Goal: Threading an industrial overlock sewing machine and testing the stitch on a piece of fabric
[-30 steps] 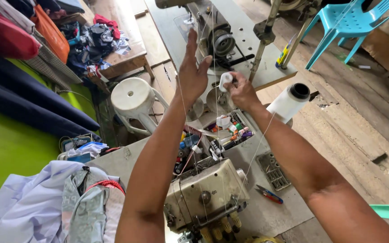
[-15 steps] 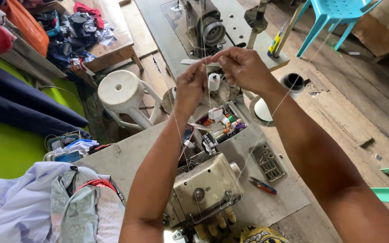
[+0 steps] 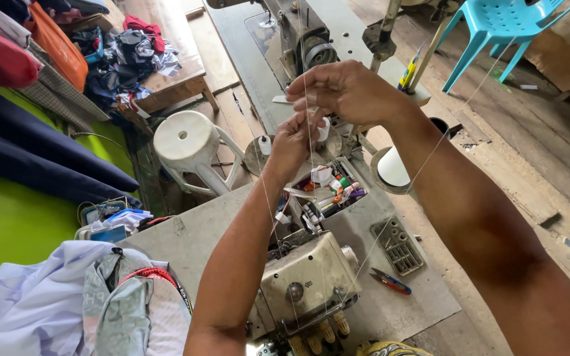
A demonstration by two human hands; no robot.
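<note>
Pinching a fine white thread [image 3: 309, 142] above the cream overlock machine [image 3: 305, 280], the two hands have drawn close together.

The right hand [image 3: 346, 92], apart from the left a second ago, now sits just above the left hand [image 3: 291, 142], both with fingertips pressed on the thread, which runs down to the machine; the strand looks gathered for joining or feeding. Behind the machine, an open tray [image 3: 324, 188] holds small coloured spools and oddments. Right of the machine, a grey slotted holder [image 3: 398, 245] has several small parts in it, and red-handled snips [image 3: 388, 280] lie on the surface [image 3: 199, 231].
</note>
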